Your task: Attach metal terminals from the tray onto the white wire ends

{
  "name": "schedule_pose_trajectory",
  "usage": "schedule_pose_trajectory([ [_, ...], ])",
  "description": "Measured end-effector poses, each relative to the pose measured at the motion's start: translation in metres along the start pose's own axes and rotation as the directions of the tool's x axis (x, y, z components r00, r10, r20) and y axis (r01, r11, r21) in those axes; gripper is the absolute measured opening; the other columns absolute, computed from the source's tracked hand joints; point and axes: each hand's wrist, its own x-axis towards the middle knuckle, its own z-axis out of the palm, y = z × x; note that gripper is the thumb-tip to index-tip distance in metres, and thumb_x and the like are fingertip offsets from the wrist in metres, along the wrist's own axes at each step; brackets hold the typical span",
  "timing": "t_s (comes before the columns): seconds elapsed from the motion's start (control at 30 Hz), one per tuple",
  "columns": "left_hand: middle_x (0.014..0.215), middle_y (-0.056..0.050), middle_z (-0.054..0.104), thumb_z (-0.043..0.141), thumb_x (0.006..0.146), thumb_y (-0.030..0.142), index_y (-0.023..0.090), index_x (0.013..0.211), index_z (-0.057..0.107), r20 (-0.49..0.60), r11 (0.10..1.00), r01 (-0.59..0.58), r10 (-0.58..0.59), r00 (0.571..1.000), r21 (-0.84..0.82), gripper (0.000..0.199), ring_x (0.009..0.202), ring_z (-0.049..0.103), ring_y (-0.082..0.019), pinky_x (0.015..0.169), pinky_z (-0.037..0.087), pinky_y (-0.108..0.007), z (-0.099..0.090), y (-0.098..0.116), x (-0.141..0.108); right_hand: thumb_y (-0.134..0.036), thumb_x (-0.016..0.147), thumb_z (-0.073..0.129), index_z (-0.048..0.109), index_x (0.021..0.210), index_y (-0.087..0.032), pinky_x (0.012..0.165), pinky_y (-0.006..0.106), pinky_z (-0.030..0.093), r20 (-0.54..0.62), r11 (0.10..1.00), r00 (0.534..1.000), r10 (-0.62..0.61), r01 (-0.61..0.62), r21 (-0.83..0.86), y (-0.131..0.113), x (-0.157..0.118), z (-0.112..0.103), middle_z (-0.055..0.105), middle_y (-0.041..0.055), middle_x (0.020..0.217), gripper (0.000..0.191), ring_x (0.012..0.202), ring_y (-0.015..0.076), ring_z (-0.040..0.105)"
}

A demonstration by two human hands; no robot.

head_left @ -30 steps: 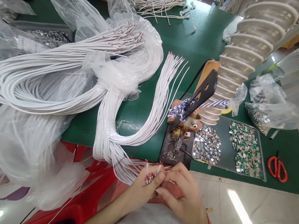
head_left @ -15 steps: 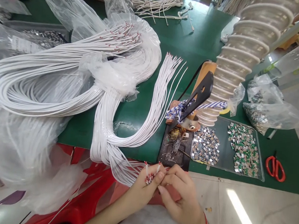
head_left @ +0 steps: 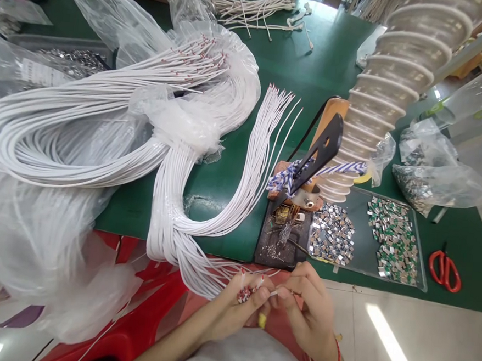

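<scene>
My left hand (head_left: pixel 242 307) is closed around a bundle of white cables (head_left: pixel 201 274), their red-tipped ends (head_left: pixel 244 294) poking up out of the fist. Between its thumb and finger one white cable end (head_left: pixel 273 293) sticks out to the right. My right hand (head_left: pixel 308 309), with a red cord at the wrist, pinches the tip of that same cable. Something yellow (head_left: pixel 262 320) shows on a finger below the left hand. From the hands the bundle runs up over the table edge and bends into a U, its loose ends (head_left: pixel 277 103) fanned out on the green table.
Ahead of my hands is a soldering stand (head_left: pixel 282 238) with a dark tray, beneath a ribbed clear hose (head_left: pixel 400 87). A shallow tray (head_left: pixel 361 233) holds many small metal connectors. Red scissors (head_left: pixel 444 270) lie at right. More cables in plastic wrap (head_left: pixel 179 115) fill the left.
My right hand has moved a little right and away from the left, with a white cable end now showing between them. The left hand has shifted slightly right and down.
</scene>
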Motion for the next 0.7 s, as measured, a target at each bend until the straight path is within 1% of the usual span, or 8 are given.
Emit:
schedule_pose_trajectory([
  [0.07,0.059,0.001,0.051,0.056,0.086,0.083,0.018,0.073,0.064,-0.01,0.998,0.024,-0.024,1.0,0.062,0.067,0.052,0.044,-0.013,0.049,0.037,-0.023,-0.001,0.005,-0.001,-0.017,0.105,0.053,0.062,0.084,-0.023,0.056,0.026,0.05,-0.002,1.0,1.0,-0.012,0.012,-0.013,0.001,0.0,-0.001,0.064,0.0001,0.068,0.024,0.062,0.0158,0.059],
  [0.2,0.057,0.002,0.049,0.057,0.09,0.076,0.019,0.068,0.064,-0.049,0.973,-0.032,0.044,0.998,0.227,0.062,0.056,0.045,-0.015,0.056,0.04,-0.025,-0.003,0.007,-0.003,-0.02,0.105,0.055,0.063,0.082,-0.022,0.053,0.027,0.048,-0.041,0.999,0.999,-0.034,0.032,-0.038,0.001,0.0,0.002,0.06,-0.0004,0.065,0.025,0.059,0.015,0.055],
  [0.27,0.056,0.001,0.053,0.055,0.095,0.07,0.019,0.064,0.064,-0.051,0.968,-0.055,0.069,0.996,0.244,0.061,0.056,0.048,-0.015,0.061,0.044,-0.026,-0.003,0.005,-0.004,-0.019,0.105,0.056,0.066,0.085,-0.022,0.053,0.027,0.048,-0.067,0.998,0.997,-0.048,0.044,-0.051,0.001,-0.001,0.005,0.058,-0.0011,0.065,0.022,0.059,0.0145,0.054],
  [0.37,0.058,-0.001,0.062,0.056,0.099,0.062,0.019,0.062,0.065,-0.121,0.959,-0.093,0.129,0.984,0.266,0.057,0.06,0.056,-0.017,0.071,0.048,-0.028,-0.002,0.005,-0.002,-0.017,0.104,0.057,0.069,0.091,-0.021,0.053,0.026,0.048,-0.112,0.995,0.991,-0.068,0.059,-0.077,0.001,-0.002,0.01,0.058,-0.0013,0.066,0.018,0.059,0.0141,0.054],
  [0.43,0.06,-0.002,0.065,0.06,0.098,0.058,0.019,0.063,0.067,-0.171,0.953,-0.11,0.163,0.972,0.284,0.053,0.06,0.058,-0.017,0.07,0.049,-0.027,-0.002,0.005,0.0,-0.016,0.103,0.058,0.068,0.09,-0.022,0.052,0.026,0.049,-0.13,0.994,0.989,-0.071,0.058,-0.098,0.002,-0.004,0.012,0.057,-0.0012,0.066,0.018,0.058,0.014,0.054],
  [0.5,0.059,-0.002,0.065,0.063,0.097,0.054,0.019,0.066,0.071,-0.195,0.958,-0.111,0.166,0.967,0.265,0.047,0.055,0.057,-0.016,0.061,0.047,-0.025,-0.001,0.006,0.002,-0.014,0.102,0.058,0.067,0.087,-0.022,0.051,0.026,0.049,-0.139,0.991,0.988,-0.072,0.056,-0.118,0.003,-0.006,0.014,0.057,-0.0013,0.066,0.02,0.057,0.0139,0.054],
  [0.57,0.061,-0.002,0.069,0.068,0.095,0.047,0.019,0.072,0.075,-0.23,0.972,-0.094,0.145,0.962,0.216,0.037,0.055,0.059,-0.015,0.056,0.047,-0.024,-0.001,0.009,0.003,-0.012,0.101,0.058,0.067,0.086,-0.022,0.05,0.027,0.049,-0.137,0.987,0.988,-0.078,0.058,-0.147,0.003,-0.009,0.014,0.057,-0.0007,0.067,0.02,0.057,0.0136,0.054],
  [0.7,0.068,-0.004,0.077,0.077,0.085,0.035,0.019,0.075,0.079,-0.299,0.989,-0.089,0.121,0.946,0.118,0.019,0.063,0.069,-0.02,0.062,0.055,-0.026,-0.001,0.017,0.005,-0.009,0.098,0.06,0.069,0.09,-0.021,0.053,0.027,0.051,-0.146,0.986,0.986,-0.074,0.051,-0.158,0.003,-0.013,0.015,0.06,0.0,0.07,0.017,0.059,0.0139,0.057],
])
